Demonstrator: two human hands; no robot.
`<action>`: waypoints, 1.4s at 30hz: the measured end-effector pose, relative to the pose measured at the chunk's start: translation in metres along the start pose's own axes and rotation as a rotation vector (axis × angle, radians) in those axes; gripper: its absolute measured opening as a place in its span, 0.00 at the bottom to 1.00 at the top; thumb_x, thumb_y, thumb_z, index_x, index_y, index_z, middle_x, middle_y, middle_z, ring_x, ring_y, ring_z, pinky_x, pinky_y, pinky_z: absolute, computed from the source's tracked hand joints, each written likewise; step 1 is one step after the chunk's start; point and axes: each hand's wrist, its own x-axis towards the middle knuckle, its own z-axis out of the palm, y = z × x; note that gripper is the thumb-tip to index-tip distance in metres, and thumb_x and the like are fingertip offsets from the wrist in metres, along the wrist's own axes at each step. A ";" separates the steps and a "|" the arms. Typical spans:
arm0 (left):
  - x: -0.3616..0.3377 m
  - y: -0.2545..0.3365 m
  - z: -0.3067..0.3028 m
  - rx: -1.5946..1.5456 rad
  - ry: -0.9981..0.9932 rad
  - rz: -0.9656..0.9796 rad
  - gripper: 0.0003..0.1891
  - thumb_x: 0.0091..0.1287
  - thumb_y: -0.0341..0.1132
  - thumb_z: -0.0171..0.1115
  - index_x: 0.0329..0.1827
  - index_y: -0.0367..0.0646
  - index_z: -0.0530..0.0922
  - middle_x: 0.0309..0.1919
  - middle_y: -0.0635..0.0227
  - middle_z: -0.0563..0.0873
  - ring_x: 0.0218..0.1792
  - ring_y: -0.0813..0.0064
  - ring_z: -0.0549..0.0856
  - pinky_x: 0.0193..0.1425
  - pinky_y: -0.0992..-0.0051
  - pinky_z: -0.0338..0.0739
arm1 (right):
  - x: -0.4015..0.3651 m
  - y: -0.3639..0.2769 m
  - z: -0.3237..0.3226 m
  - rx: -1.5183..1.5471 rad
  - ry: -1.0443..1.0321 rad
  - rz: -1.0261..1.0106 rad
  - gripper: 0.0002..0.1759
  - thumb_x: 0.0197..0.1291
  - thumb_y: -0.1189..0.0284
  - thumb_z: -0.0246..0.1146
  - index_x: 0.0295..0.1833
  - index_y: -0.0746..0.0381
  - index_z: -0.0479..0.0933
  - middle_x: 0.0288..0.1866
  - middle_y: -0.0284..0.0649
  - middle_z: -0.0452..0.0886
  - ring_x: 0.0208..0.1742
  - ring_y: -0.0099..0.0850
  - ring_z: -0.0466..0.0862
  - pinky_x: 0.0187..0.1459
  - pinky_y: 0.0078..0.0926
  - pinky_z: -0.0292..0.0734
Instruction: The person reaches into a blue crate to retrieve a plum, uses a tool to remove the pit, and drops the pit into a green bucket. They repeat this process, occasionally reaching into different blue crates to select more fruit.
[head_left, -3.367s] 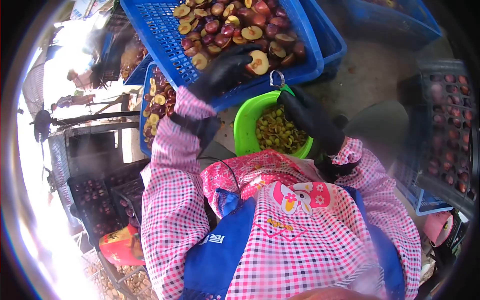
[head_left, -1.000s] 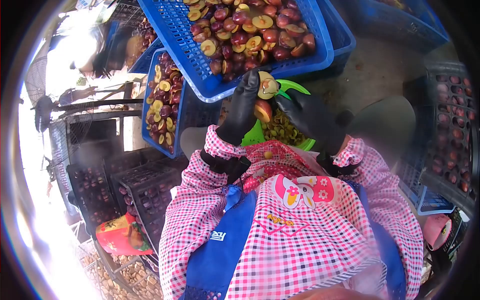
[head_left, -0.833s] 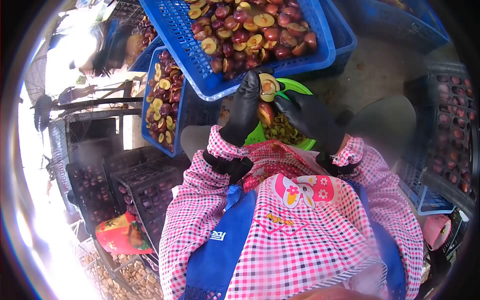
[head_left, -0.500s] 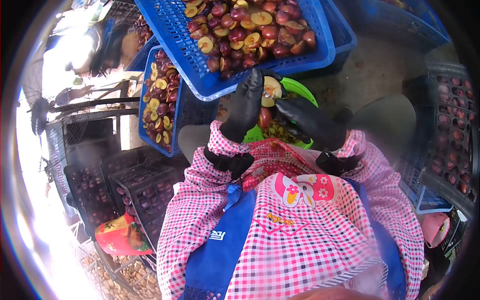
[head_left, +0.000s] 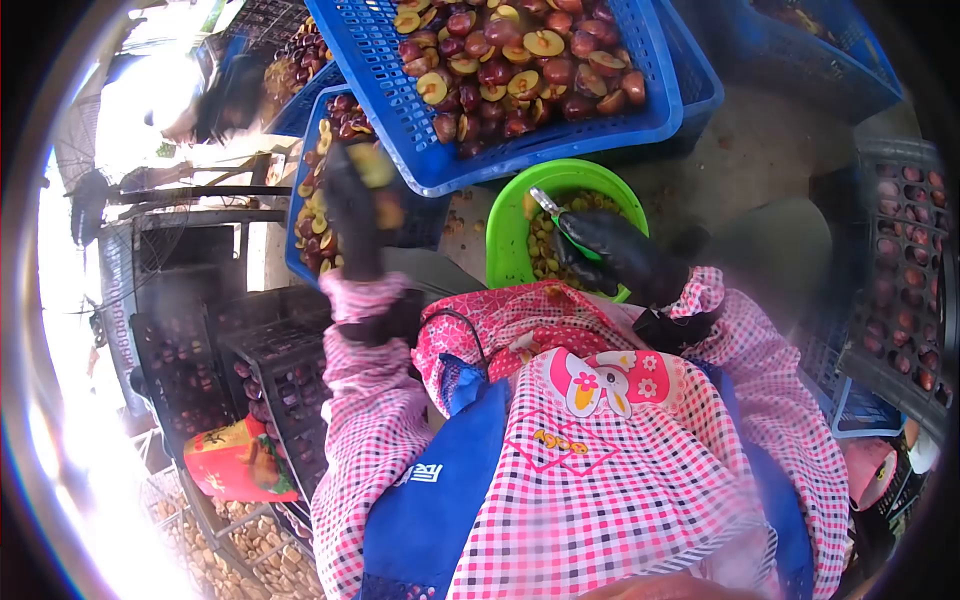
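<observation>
My left hand (head_left: 352,215), in a black glove and smeared by motion, is over the side of the left blue crate (head_left: 295,210) of cut plums. Blurred yellow plum halves (head_left: 374,165) show against its fingers and palm, moving along with it. My right hand (head_left: 610,245), gloved in black too, is closed round the green handle of a small hand tool (head_left: 546,203) with a short metal tip. Beneath this hand stands a bright green bucket (head_left: 503,235) with small yellowish-brown pieces (head_left: 545,255) inside.
A large blue crate (head_left: 440,180) heaped with plum halves (head_left: 520,70) stands at the front, resting on another crate. Black crates (head_left: 290,350) of whole plums are at left, another black crate (head_left: 900,270) at right. A fan (head_left: 88,205) stands far left.
My left hand has swung left from above the green bucket to the left crate, carrying plum halves. My right hand has stayed over the bucket, its tool now showing.
</observation>
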 end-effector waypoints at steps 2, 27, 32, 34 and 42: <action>0.032 0.027 -0.056 0.718 0.226 0.058 0.25 0.74 0.54 0.44 0.50 0.40 0.79 0.36 0.58 0.85 0.37 0.66 0.86 0.39 0.68 0.81 | 0.000 -0.004 -0.002 -0.036 0.025 -0.024 0.22 0.74 0.56 0.49 0.34 0.62 0.74 0.19 0.30 0.71 0.12 0.17 0.64 0.15 0.18 0.57; 0.048 0.086 0.166 -0.092 -1.051 -0.263 0.23 0.65 0.44 0.61 0.58 0.40 0.73 0.43 0.57 0.84 0.41 0.69 0.85 0.44 0.68 0.80 | -0.002 -0.019 -0.012 -0.055 0.416 -0.107 0.16 0.72 0.60 0.54 0.46 0.63 0.76 0.26 0.26 0.72 0.26 0.13 0.69 0.27 0.16 0.63; -0.050 0.128 0.130 -0.653 -0.934 -0.273 0.21 0.72 0.46 0.50 0.56 0.39 0.74 0.39 0.64 0.83 0.38 0.70 0.83 0.42 0.72 0.76 | 0.011 -0.006 -0.012 -0.364 0.536 -0.332 0.15 0.70 0.62 0.56 0.48 0.64 0.76 0.29 0.35 0.77 0.29 0.24 0.76 0.32 0.26 0.70; -0.069 0.091 0.127 -0.449 -0.987 -0.073 0.22 0.73 0.48 0.45 0.56 0.39 0.74 0.41 0.65 0.83 0.35 0.72 0.81 0.38 0.73 0.74 | 0.012 0.000 -0.015 -0.498 0.578 -0.421 0.15 0.69 0.62 0.57 0.48 0.64 0.76 0.31 0.39 0.79 0.31 0.29 0.79 0.35 0.30 0.72; -0.092 0.105 0.142 -0.742 -0.777 -0.274 0.22 0.74 0.53 0.46 0.55 0.43 0.73 0.41 0.68 0.82 0.39 0.76 0.82 0.37 0.77 0.75 | 0.010 -0.003 -0.011 -0.819 0.615 -0.468 0.17 0.67 0.61 0.59 0.47 0.65 0.78 0.38 0.48 0.82 0.40 0.46 0.82 0.42 0.39 0.75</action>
